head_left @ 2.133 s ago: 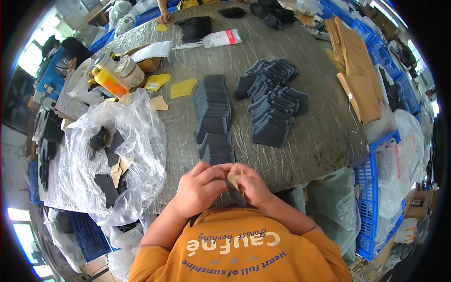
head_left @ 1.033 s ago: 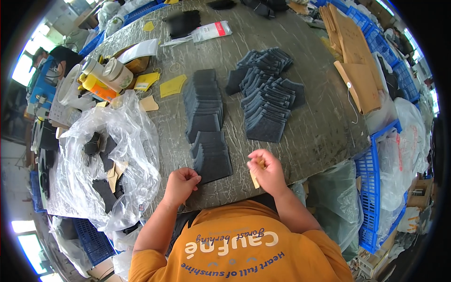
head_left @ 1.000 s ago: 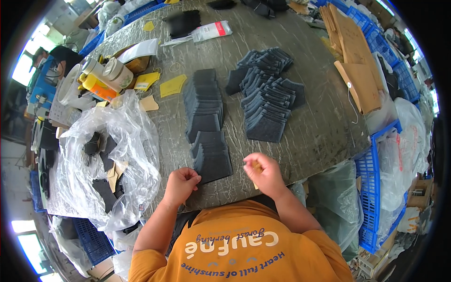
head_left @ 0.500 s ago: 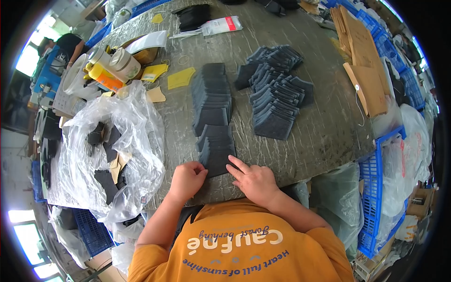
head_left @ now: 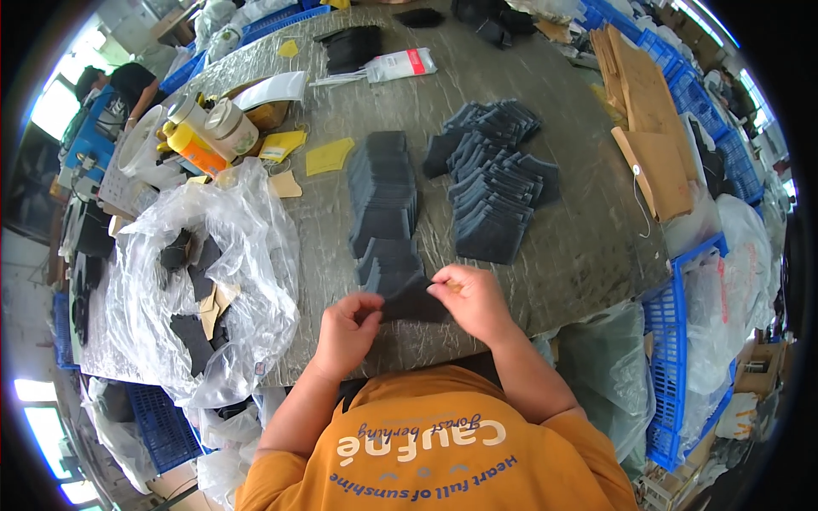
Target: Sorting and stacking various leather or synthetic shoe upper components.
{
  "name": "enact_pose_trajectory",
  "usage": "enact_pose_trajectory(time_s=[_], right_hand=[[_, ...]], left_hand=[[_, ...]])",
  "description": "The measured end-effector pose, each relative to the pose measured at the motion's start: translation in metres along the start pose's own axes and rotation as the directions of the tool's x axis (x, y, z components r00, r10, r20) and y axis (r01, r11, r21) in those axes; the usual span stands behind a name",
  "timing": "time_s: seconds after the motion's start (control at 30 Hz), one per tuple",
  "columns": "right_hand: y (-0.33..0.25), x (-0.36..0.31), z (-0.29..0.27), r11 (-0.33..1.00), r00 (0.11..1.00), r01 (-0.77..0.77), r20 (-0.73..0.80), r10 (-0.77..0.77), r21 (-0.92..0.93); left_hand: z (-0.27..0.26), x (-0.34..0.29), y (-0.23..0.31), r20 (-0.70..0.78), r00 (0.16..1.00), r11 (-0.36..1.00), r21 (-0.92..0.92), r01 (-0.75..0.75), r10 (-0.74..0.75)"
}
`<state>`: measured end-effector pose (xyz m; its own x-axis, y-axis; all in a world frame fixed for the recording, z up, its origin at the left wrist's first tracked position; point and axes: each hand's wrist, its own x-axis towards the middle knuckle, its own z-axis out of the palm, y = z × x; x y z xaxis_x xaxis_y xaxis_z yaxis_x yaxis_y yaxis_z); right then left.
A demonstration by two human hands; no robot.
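Observation:
Between my two hands a dark fabric piece (head_left: 416,303) is lifted at its near end. My left hand (head_left: 349,328) pinches its left edge, thumb against fingers. With thumb and fingertips, my right hand (head_left: 474,298) grips its right upper corner. Just beyond lies a short fanned group of the same pieces (head_left: 388,255), partly covered by the held one. Farther off, a longer overlapping row of dark pieces (head_left: 382,187) runs away from me. To its right, a looser stack of dark pieces (head_left: 494,200) spreads in an uneven fan.
A clear plastic bag (head_left: 256,247) with dark and tan scraps spreads at the left. Behind it stand an orange bottle (head_left: 194,146) and a lidded jar (head_left: 230,126). Brown paper (head_left: 656,128) lies at the right, above a blue crate (head_left: 666,366). Another person (head_left: 132,85) is at far left.
My right hand has gone from resting with fingers spread on the near piece to pinching its corner. The piece is now raised and shifted slightly right, with both hands on it.

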<state>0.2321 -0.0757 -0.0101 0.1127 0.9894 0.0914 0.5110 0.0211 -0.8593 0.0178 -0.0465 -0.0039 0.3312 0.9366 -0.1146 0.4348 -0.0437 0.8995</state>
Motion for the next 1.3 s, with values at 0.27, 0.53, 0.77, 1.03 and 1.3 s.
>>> enact_pose_trajectory(time_s=[0.27, 0.53, 0.77, 1.03, 1.3], right_hand=[[0.040, 0.010, -0.055, 0.914, 0.921, -0.254, -0.210, 0.328, 0.315], [0.028, -0.011, -0.016, 0.709, 0.937, -0.304, 0.067, 0.342, 0.636], [0.025, -0.017, -0.008, 0.553, 0.943, -0.314, 0.186, 0.276, 0.772], [0.000, -0.009, -0.030, 0.640, 0.856, -0.487, 0.469, 0.216, 0.594], [0.009, -0.010, -0.001, 0.683, 0.886, -0.417, 0.436, 0.158, 0.600]], left_hand=[[0.004, 0.009, -0.017, 0.043, 0.996, 0.976, -0.200, 0.083, -0.076], [0.030, 0.029, 0.007, -0.043, 0.998, 0.903, -0.426, -0.062, 0.048], [0.024, 0.025, 0.013, -0.067, 0.997, 0.805, -0.593, -0.001, -0.048], [0.010, 0.016, 0.016, -0.043, 0.999, 0.914, -0.406, -0.014, -0.004], [0.007, 0.008, 0.033, 0.072, 0.987, 0.990, -0.008, -0.141, 0.141]])
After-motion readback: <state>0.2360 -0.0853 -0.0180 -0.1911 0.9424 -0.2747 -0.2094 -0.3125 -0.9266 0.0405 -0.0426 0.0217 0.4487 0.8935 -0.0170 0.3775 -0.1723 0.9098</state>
